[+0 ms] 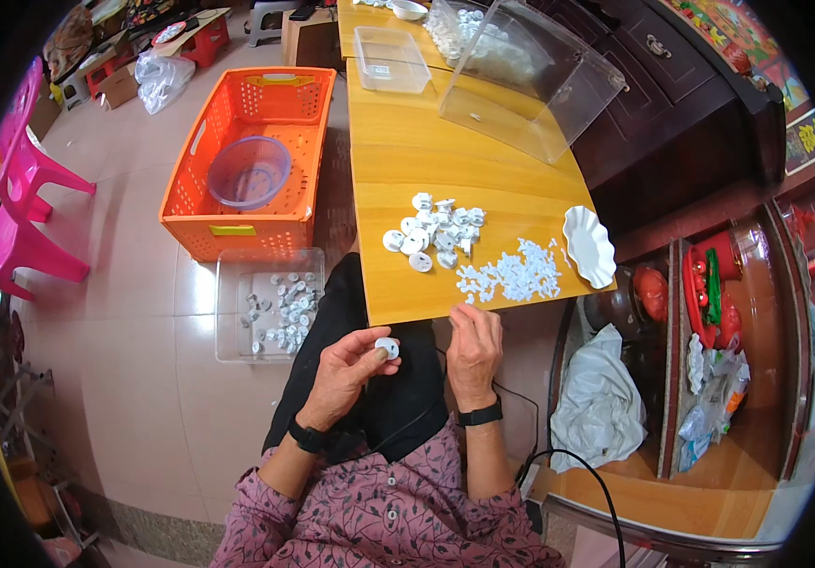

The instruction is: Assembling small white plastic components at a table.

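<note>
Between the thumb and fingers of my left hand [343, 375] is a round white plastic part [389, 347], held over my lap just off the near edge of the wooden table [407, 161]. My right hand [474, 358] is at that edge to the right, fingers pinched together; whatever they hold, if anything, is hidden. Beyond it a spread of small white plastic pieces [518, 275] lies on the tabletop. A heap of similar round white parts [436, 230] sits to its left. At the table's right side rests a white scalloped dish [589, 248].
Left of my legs, a clear plastic bin [223, 327] with several round parts stands on the floor. Behind it an orange crate [185, 194] holds a translucent bowl [248, 172]. Clear containers [390, 59] occupy the table's far end. Shelves [668, 369] stand at the right.
</note>
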The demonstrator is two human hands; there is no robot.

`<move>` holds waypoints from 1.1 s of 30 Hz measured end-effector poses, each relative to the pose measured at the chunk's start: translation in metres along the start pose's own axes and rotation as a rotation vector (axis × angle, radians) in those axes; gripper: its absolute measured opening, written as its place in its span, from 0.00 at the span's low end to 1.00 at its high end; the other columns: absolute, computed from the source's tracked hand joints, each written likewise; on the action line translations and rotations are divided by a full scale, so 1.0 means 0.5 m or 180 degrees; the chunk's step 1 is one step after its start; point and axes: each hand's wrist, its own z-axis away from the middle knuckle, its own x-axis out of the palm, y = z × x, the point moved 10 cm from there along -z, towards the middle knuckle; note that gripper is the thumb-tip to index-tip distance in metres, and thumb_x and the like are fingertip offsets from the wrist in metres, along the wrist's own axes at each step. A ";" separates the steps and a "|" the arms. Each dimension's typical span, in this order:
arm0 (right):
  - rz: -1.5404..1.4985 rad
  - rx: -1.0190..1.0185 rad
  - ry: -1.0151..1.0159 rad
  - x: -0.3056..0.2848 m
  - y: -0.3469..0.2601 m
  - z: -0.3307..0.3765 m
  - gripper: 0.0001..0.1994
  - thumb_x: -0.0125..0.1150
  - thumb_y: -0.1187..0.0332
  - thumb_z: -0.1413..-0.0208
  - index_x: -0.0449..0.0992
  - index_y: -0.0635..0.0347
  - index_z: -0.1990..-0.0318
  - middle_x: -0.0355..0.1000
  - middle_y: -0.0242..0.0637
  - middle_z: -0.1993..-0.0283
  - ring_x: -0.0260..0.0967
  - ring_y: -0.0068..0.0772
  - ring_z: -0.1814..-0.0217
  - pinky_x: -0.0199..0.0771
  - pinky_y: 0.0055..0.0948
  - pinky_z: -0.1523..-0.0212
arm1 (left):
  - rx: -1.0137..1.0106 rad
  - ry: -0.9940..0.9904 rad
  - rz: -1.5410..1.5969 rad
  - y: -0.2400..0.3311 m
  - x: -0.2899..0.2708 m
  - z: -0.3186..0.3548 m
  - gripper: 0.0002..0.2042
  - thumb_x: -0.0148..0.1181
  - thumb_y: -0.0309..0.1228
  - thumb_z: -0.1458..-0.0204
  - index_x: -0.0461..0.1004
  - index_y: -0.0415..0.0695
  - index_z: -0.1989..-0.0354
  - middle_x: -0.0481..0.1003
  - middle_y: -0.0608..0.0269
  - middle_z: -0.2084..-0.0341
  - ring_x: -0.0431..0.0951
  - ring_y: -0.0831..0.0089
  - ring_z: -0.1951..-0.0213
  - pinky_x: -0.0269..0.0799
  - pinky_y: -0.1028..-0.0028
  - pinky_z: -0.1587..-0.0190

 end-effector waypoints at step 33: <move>-0.2242 0.1200 -0.0447 -0.008 -0.111 0.038 0.19 0.64 0.79 0.44 0.70 0.66 0.45 0.78 0.37 0.65 0.75 0.26 0.70 0.76 0.24 0.68 | 0.0064 -0.0368 0.0580 0.011 0.009 0.008 0.19 0.57 0.25 0.38 0.68 0.36 0.39 0.73 0.53 0.44 0.76 0.68 0.46 0.74 0.68 0.42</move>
